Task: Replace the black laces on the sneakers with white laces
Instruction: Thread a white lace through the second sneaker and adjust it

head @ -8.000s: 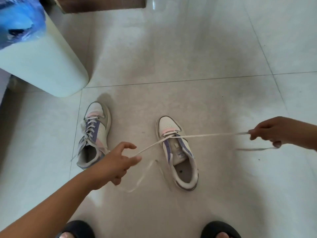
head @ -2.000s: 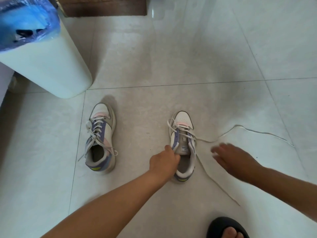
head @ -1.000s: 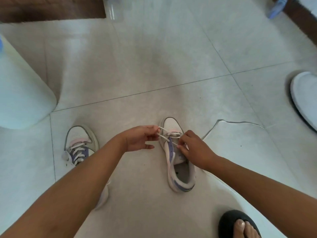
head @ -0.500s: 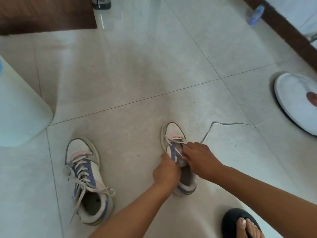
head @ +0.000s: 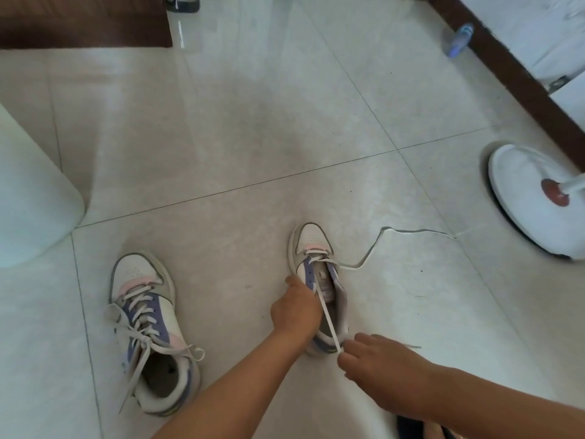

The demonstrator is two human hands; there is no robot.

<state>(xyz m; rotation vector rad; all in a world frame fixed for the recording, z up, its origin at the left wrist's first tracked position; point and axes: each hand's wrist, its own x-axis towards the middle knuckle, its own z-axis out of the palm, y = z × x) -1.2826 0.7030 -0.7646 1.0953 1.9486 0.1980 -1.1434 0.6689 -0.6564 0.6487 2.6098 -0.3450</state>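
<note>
White lace [head: 329, 321] ran taut from the lower eyelets of the right-hand sneaker [head: 319, 280] back over its open mouth to the right hand [head: 380, 375], whose fingertips [head: 343, 351] pinched it just behind the heel. The other end of that lace left the shoe near the toe, trailed loosely across the tile floor [head: 253, 122] to the right and bent toward the round white fan base [head: 531, 201]. The left hand [head: 296, 312] gripped the left side of this sneaker at its collar, fingers curled against the purple panel, steadying it. Only the first eyelets near the toe carried lace; the tongue lay bare further back.

The second sneaker [head: 148, 331] stood well apart to the left, toe pointing away, already threaded all the way up with a pale lace [head: 142, 324] whose loose ends spilled over both sides onto the floor. Both shoes were white with pink and purple panels.

At the left edge sat a pale rounded bin [head: 31, 185]. A dark wooden panel [head: 82, 20] crossed the top left corner, and a dark skirting board [head: 522, 74] ran along the right, with a small blue bottle [head: 459, 41] lying beside it. A dark sandal [head: 411, 429] showed at the bottom edge, partly hidden by the right forearm.
</note>
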